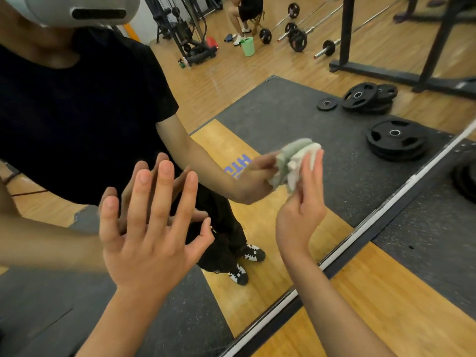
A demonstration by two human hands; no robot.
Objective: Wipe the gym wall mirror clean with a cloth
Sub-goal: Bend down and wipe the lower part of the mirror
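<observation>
Gym mirror (270,104): your L hand (152,235), open flat, braces at 9 o'clock; R hand (300,210) pinches cloth (300,164) at 3, to wipe.

wooden gym floor (386,292), black rubber mat (425,228), stacked weight plates (396,140), barbells (296,37), green bucket (247,46)

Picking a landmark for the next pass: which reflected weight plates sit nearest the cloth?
The big stack just right of the cloth; the small single plate and the other stack lie higher, farther off.
</observation>
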